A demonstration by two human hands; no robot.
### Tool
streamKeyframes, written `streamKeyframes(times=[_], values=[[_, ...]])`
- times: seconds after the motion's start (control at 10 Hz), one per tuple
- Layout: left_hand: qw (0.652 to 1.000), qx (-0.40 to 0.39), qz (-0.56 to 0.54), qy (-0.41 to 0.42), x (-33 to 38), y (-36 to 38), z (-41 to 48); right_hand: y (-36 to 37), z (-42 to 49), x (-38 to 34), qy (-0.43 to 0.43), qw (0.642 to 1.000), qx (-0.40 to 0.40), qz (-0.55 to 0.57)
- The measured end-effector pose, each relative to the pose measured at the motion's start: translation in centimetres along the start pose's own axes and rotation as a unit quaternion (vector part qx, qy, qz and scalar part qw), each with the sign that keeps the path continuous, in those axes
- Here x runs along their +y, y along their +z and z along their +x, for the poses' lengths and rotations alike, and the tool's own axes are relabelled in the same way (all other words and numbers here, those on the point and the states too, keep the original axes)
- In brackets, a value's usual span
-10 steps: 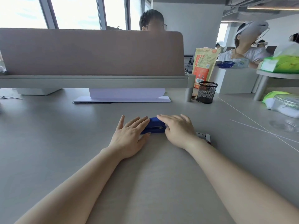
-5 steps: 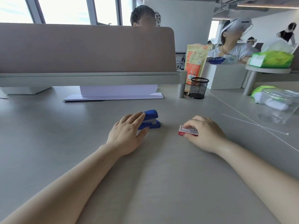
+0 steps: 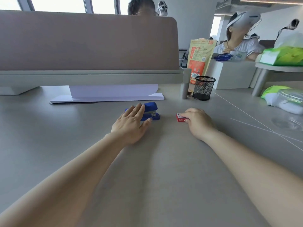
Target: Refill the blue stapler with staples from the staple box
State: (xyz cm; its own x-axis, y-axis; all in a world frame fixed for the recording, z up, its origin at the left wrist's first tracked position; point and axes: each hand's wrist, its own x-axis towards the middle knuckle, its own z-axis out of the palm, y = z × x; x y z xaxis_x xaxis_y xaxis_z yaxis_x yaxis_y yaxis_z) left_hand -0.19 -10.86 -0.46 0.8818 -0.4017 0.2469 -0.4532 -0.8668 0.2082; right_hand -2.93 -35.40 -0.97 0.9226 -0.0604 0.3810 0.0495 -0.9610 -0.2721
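Note:
The blue stapler (image 3: 151, 110) lies closed on the grey desk (image 3: 147, 169), mid-distance, its nose pointing right. My left hand (image 3: 132, 123) rests over its left half, fingers on top and thumb along the near side. To the right sits the small red staple box (image 3: 181, 117), flat on the desk. My right hand (image 3: 197, 122) covers the box's right end, fingers curled around it. The box looks closed.
A black mesh pen cup (image 3: 204, 88) stands behind the box, beside a divider post (image 3: 185, 89). White paper sheets (image 3: 113, 94) lie under the brown desk screen (image 3: 88, 41). A clear plastic container (image 3: 290, 102) and thin white cords (image 3: 262, 126) lie at right. People sit beyond.
My right hand left the stapler and went right onto the red staple box. My left hand stayed on the stapler. The view has shifted slightly.

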Motion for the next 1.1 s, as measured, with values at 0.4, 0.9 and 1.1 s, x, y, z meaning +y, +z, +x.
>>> streamKeyframes(times=[0.4, 0.9, 1.1], values=[[1.000, -0.010, 0.000, -0.005, -2.2, 1.5, 6.3, 2.7, 7.6, 2.2, 0.012, 0.999, 0.009, 0.035], [1.000, 0.010, 0.004, -0.018, -3.3, 2.2, 7.6, 4.9, 10.4, 0.9, -0.027, 0.998, -0.012, 0.058], [0.995, 0.090, -0.050, -0.011, -3.0, 0.6, 5.7, 3.5, 9.1, 0.5, -0.007, 0.994, 0.050, 0.096]])
